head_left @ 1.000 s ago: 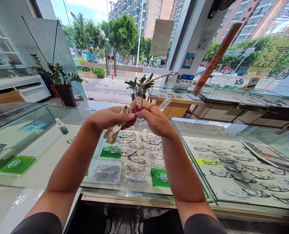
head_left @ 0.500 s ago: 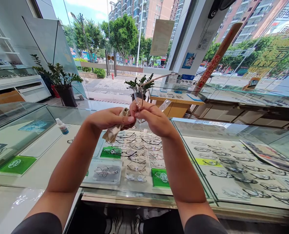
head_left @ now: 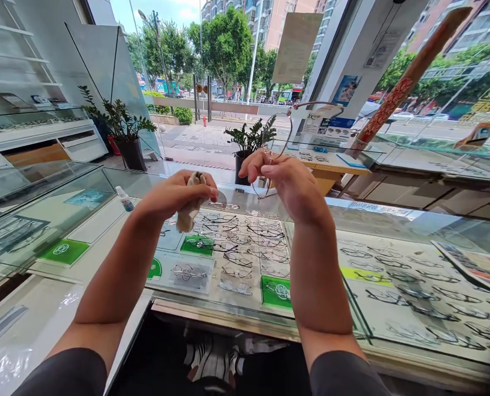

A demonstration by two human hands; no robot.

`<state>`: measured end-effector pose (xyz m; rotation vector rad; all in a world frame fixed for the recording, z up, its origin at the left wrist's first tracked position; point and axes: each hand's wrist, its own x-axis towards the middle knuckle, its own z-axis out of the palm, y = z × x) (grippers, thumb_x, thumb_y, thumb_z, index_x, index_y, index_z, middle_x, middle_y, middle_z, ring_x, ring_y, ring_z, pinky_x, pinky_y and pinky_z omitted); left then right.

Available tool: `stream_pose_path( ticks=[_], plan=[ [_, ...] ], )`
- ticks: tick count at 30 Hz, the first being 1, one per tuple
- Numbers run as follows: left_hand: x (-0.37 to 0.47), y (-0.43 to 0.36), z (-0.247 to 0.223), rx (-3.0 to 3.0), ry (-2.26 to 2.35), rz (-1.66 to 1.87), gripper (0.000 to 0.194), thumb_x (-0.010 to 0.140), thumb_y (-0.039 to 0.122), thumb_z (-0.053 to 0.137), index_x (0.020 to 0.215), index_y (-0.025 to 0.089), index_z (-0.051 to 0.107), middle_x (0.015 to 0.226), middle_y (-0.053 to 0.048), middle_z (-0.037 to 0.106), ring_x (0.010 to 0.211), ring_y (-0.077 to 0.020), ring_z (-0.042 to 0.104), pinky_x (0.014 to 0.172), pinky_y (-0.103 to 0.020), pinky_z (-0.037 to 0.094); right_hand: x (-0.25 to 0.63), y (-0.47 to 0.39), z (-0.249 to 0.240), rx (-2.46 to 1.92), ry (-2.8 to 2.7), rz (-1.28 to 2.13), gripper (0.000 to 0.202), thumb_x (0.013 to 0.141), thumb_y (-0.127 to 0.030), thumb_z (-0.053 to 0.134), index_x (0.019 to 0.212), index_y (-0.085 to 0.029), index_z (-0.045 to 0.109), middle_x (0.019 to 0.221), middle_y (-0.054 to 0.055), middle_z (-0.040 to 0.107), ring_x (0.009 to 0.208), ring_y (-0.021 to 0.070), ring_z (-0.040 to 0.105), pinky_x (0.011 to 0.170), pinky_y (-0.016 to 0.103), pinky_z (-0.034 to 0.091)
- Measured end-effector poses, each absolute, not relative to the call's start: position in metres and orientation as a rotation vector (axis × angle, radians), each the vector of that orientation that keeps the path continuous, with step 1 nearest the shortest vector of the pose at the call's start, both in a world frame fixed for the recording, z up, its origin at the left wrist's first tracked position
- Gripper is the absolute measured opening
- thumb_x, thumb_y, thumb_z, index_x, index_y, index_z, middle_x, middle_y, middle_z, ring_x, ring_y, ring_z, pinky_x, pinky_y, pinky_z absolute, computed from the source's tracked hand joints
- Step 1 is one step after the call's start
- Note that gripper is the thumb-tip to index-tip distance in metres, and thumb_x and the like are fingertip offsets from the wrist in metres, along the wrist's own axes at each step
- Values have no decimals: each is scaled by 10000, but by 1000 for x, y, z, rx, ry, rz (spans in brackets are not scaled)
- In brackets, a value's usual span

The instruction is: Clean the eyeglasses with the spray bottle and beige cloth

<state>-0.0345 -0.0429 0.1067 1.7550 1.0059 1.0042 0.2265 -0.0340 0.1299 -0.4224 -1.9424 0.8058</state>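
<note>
My left hand (head_left: 183, 192) is closed on a crumpled beige cleaning cloth (head_left: 186, 219), which hangs below the fingers. By its thumb and fingertips a clear, rounded piece like a lens (head_left: 219, 199) sticks out. To the right and apart from it, my right hand (head_left: 292, 179) pinches a pair of thin metal eyeglasses (head_left: 291, 132) near the middle. One temple arm extends up and to the right, and the lower rim shows under the fingers. Both hands are above a glass display case (head_left: 245, 316) with rows of eyeglasses (head_left: 237, 258) in it.
A small white spray bottle (head_left: 124, 199) stands on the counter at left. Green cards (head_left: 65, 251) and a magazine (head_left: 472, 264) lie to either side. Beyond the counter are potted plants (head_left: 131, 151), a red-patterned pole (head_left: 406, 88) and large windows.
My hands have moved apart, the right one up and rightward with the eyeglasses. The cloth stays in my left hand, and the lens-like piece now shows there. The view has shifted slightly.
</note>
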Motion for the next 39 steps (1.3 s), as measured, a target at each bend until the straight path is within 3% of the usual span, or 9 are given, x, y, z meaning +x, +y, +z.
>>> stream_pose_path(
  ticks=[4, 12, 19, 26, 32, 35, 39],
  plan=[
    [-61, -52, 49, 1609, 1278, 1015, 351, 743, 508, 839, 759, 176, 727, 643, -18, 604, 570, -131, 492, 544, -282, 390, 226, -40, 133, -503, -2026, 788, 297, 1024, -338, 536, 832, -209, 721, 931, 59, 705, 962, 223, 650, 1001, 454, 508],
    [-88, -67, -42, 1513, 1503, 1128, 340, 745, 505, 818, 789, 181, 725, 705, -30, 677, 673, -189, 654, 629, -286, 503, 222, -52, 127, -510, -2222, 871, 362, 1121, -489, 545, 998, -225, 761, 996, 68, 762, 955, 223, 698, 932, 420, 563],
    [-96, -70, -39, 1522, 1534, 1486, 340, 839, 501, 752, 928, 173, 750, 967, -71, 770, 869, -204, 694, 776, -290, 533, 223, -57, 126, -579, -2370, 780, 460, 1135, -553, 495, 1088, -231, 820, 1057, 81, 833, 977, 243, 747, 943, 443, 577],
    [-169, -29, -43, 1285, 1815, 1996, 218, 826, 392, 701, 847, 176, 683, 822, -19, 676, 799, -159, 620, 791, -274, 502, 230, -61, 128, -737, -2523, 651, 443, 1101, -556, 551, 1128, -250, 870, 1148, 83, 879, 1065, 273, 791, 948, 429, 572],
    [-226, 0, -50, 1068, 2043, 2089, 121, 833, 274, 679, 826, 191, 591, 814, -2, 611, 751, -148, 544, 753, -283, 465, 232, -58, 128, -747, -2626, 665, 439, 1064, -596, 621, 1075, -249, 891, 1006, 71, 883, 909, 255, 788, 846, 395, 579],
    [-240, 12, -56, 991, 2145, 2094, 140, 882, 279, 672, 914, 204, 559, 940, -25, 631, 861, -177, 569, 870, -321, 496, 232, -58, 128, -727, -2618, 662, 413, 1061, -590, 641, 1067, -258, 887, 965, 52, 874, 883, 239, 773, 828, 376, 579],
    [-246, 28, -68, 903, 2231, 2078, 454, 839, 334, 792, 1150, 206, 487, 1340, -127, 602, 1172, -244, 600, 1102, -391, 479, 232, -59, 129, -759, -2607, 665, 426, 1116, -491, 543, 1094, -222, 872, 1072, 79, 880, 959, 235, 781, 892, 383, 579]
  ],
)
